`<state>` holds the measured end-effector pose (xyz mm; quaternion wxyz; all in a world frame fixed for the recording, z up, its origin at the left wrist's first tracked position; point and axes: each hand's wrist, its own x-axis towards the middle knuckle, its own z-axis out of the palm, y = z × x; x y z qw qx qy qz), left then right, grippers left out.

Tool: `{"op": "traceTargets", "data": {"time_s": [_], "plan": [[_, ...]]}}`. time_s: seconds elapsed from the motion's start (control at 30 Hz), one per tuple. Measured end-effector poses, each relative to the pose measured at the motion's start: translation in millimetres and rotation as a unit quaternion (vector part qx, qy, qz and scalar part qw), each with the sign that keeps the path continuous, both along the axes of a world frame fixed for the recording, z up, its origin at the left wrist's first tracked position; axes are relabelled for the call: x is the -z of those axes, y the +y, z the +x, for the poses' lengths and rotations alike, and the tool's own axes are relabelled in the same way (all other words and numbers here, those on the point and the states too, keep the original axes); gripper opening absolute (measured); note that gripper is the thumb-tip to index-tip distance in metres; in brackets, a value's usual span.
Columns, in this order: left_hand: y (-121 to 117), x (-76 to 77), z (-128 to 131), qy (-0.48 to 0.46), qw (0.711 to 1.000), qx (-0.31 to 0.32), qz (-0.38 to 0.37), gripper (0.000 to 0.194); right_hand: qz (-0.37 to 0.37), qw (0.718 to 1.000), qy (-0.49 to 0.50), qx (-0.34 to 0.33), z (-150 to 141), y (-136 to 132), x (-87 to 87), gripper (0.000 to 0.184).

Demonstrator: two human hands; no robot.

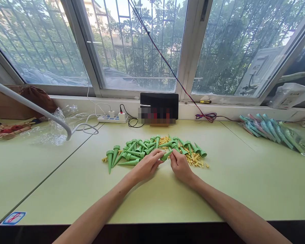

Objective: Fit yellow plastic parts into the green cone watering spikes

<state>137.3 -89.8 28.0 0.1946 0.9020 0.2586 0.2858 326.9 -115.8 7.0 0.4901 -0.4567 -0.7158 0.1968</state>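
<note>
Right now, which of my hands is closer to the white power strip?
Left. Your left hand is on the near side of the power strip, off to its right, holding a green cone; your right hand is farther right, at that cone's tip.

One view, from your head: faces forward and down over the tabletop [249, 169], wide, set back. Your left hand [147, 165] and right hand [180, 165] near centre, windows [144, 54] up top.
</note>
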Motion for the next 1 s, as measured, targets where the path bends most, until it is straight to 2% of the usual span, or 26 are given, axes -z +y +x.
{"op": "traceTargets", "data": {"time_s": [0.13,0.23,0.33,0.43,0.5,0.6,0.7,0.87,1.0], "plan": [[6,6.9,-1,-0.039,0.999,0.024,-0.008,0.059,-0.011,1.0,0.021,0.006,-3,-2,-3.6,0.027],[6,7.8,1,-0.056,0.998,0.02,-0.014,0.058,-0.005,1.0,0.023,0.015,-3,-3,-5.9,0.029],[3,4.6,5,-0.096,0.994,-0.043,-0.023,0.042,0.014,0.999,0.012,0.035,-1,-2,-6.7,0.028],[0,-0.4,8,-0.16,0.978,-0.122,-0.056,0.017,0.033,0.998,-0.013,0.051,1,0,-5.9,0.027],[-1,-3.2,9,-0.177,0.971,-0.14,-0.074,0.026,0.053,0.996,-0.036,0.058,2,2,-4.7,0.027],[-2,-4.4,10,-0.164,0.973,-0.136,-0.092,0.042,0.075,0.993,-0.065,0.057,4,4,-3.0,0.027],[-3,-1.6,11,-0.141,0.972,-0.123,-0.141,0.041,0.082,0.992,-0.082,0.045,4,4,-2.5,0.027],[-6,4.1,13,-0.155,0.953,-0.098,-0.239,0.042,0.083,0.993,-0.083,0.02,3,1,-2.7,0.027],[-6,6.3,12,-0.147,0.957,-0.083,-0.236,0.039,0.076,0.994,-0.072,0.016,1,0,-2.1,0.027]]}}
